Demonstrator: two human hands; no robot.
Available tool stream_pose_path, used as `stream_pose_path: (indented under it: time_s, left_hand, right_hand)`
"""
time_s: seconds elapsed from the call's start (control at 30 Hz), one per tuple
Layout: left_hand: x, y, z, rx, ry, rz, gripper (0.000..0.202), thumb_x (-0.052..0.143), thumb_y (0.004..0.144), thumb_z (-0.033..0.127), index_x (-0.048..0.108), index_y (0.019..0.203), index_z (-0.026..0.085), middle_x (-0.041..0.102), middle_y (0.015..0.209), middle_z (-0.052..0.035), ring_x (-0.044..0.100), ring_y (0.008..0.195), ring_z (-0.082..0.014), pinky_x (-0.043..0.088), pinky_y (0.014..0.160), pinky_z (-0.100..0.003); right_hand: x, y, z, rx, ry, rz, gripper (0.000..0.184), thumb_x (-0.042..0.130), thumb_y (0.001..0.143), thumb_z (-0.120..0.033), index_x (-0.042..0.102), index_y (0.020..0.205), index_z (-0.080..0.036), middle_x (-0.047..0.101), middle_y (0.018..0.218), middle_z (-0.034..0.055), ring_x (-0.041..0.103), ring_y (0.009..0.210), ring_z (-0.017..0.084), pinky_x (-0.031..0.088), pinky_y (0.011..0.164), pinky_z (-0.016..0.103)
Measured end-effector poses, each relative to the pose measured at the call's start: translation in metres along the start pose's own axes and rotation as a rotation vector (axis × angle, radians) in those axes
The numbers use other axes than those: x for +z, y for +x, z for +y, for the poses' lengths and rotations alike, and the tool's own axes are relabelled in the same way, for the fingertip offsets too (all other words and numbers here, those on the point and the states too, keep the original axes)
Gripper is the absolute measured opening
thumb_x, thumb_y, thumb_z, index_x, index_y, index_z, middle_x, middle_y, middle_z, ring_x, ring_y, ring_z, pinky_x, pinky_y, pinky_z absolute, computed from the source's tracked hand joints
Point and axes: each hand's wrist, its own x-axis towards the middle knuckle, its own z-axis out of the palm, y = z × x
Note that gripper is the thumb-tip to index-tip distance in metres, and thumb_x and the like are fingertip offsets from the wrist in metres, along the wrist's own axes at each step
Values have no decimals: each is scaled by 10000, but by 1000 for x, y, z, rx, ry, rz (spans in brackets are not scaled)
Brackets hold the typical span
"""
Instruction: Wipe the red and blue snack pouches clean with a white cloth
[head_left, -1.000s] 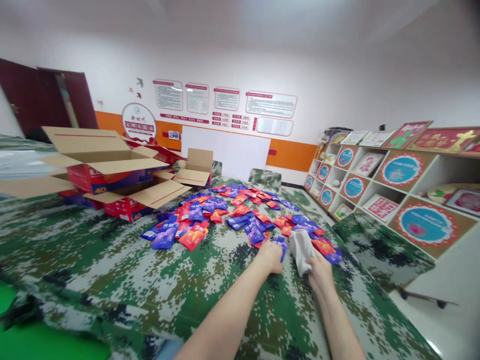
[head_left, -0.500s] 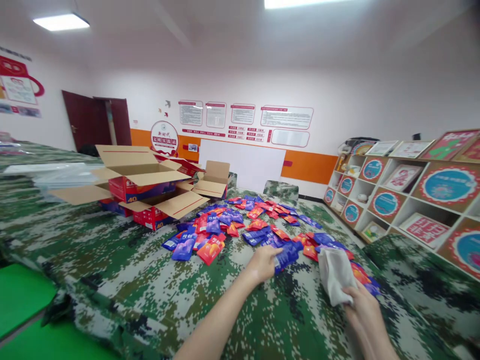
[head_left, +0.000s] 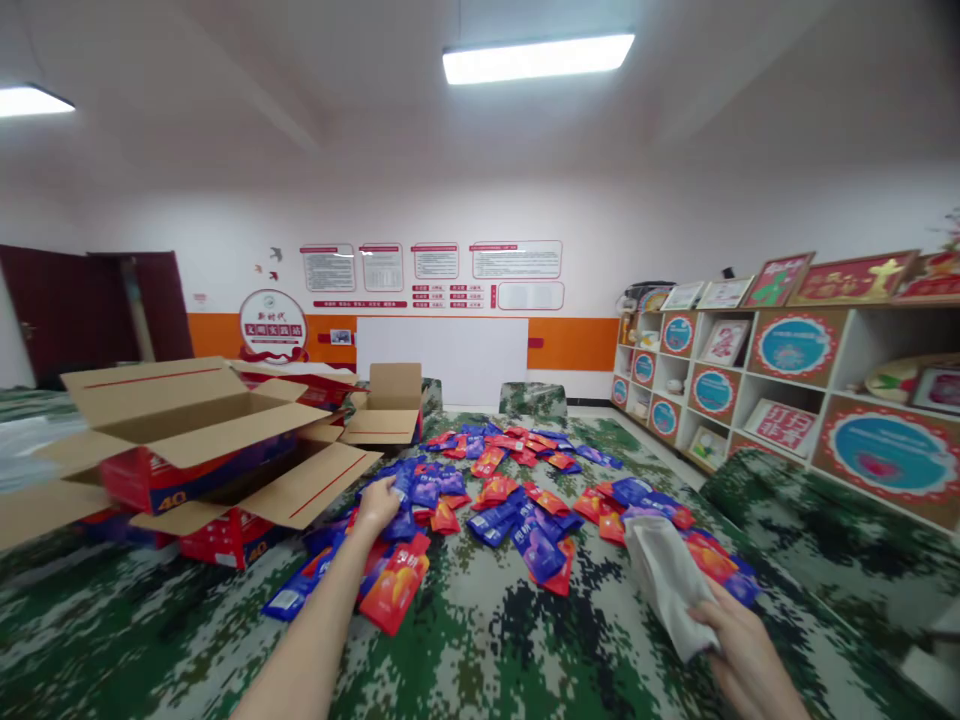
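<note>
My left hand (head_left: 379, 507) reaches over the left-hand pile of snack packets, its fingers closed at the edge of a blue packet (head_left: 403, 482). Printed blue and red packets lie around and under it, among them a red packet (head_left: 395, 585) with orange fruit on it. In my right hand (head_left: 735, 635) is a light grey cloth (head_left: 664, 575), folded and hanging at a slant, gripped by its lower end. Just beyond the cloth lies another group of packets (head_left: 709, 555). A blue packet (head_left: 538, 545) rests partly over a red one between my hands.
Opened cardboard boxes (head_left: 202, 430) with raised flaps are stacked at the left. Clear plastic bags (head_left: 30, 455) lie beyond them. A camouflage cloth (head_left: 465, 650) covers the table. Chairs (head_left: 534, 398) stand at the far end, and a display shelf (head_left: 806, 365) lines the right wall.
My left hand has moved left, from the middle packets to the left pile. A blue packet it was on now lies in the middle. The right hand still holds the cloth. The view has turned right.
</note>
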Motion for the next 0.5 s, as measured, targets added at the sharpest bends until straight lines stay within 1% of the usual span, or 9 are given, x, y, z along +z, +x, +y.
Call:
stream_pose_path:
  time_s: [0.1, 0.17, 0.27, 0.33, 0.4, 0.43, 0.47, 0.5]
  left_hand:
    - [7, 11, -13, -32, 101, -34, 403, 516, 702, 117, 644, 1081, 168, 652, 1091, -63, 545, 1100, -253, 413, 924, -312]
    - [12, 15, -23, -53, 167, -42, 394, 522, 699, 140, 653, 1067, 185, 641, 1105, -73, 550, 1079, -278, 424, 902, -345]
    - [14, 18, -36, -71, 251, -25, 385, 516, 716, 193, 652, 1076, 209, 598, 1156, -86, 527, 1080, -315, 420, 892, -399]
    - [13, 18, -39, -64, 293, -3, 399, 494, 742, 220, 631, 1117, 212, 548, 1204, -100, 495, 1101, -326, 406, 900, -416]
    - [15, 16, -33, -44, 327, 23, 433, 468, 771, 234, 582, 1188, 216, 486, 1252, -110, 454, 1130, -328, 386, 919, -428]
    - [18, 12, -25, -7, 340, 40, 443, 462, 779, 235, 561, 1211, 221, 462, 1265, -108, 433, 1144, -323, 373, 932, -429]
    - [23, 6, -13, 55, 345, 54, 446, 461, 783, 230, 550, 1220, 227, 450, 1267, -101, 418, 1154, -313, 360, 948, -425]
    - [29, -3, 1, 146, 341, 62, 437, 466, 783, 222, 554, 1211, 230, 451, 1256, -92, 411, 1157, -297, 350, 962, -412]
  right_hand:
    - [1, -2, -1, -23, -11, -21, 695, 604, 385, -62, 657, 1072, -154, 718, 756, 66, 648, 581, 256, 495, 453, 284]
    - [1, -3, -1, -44, -12, -25, 693, 592, 396, -59, 657, 1079, -155, 719, 766, 65, 649, 598, 245, 492, 470, 270]
    - [2, -5, -1, -67, -2, -30, 698, 579, 405, -48, 650, 1092, -154, 720, 803, 69, 653, 638, 238, 487, 486, 250]
    - [4, -7, -3, -80, -5, -38, 685, 572, 413, -48, 652, 1085, -148, 719, 835, 75, 654, 664, 240, 487, 499, 249]
    - [7, -11, -5, -93, -19, -44, 670, 560, 418, -55, 657, 1075, -142, 718, 856, 79, 652, 668, 243, 484, 505, 253]
    - [9, -13, -5, -101, -27, -48, 668, 551, 421, -60, 657, 1075, -140, 718, 864, 80, 650, 664, 242, 478, 500, 252]
    - [11, -15, -6, -111, -33, -54, 670, 541, 422, -63, 656, 1078, -138, 717, 869, 79, 648, 659, 240, 471, 494, 248]
    - [12, -16, -7, -121, -35, -63, 673, 532, 421, -65, 655, 1079, -138, 717, 872, 77, 645, 652, 235, 463, 490, 244]
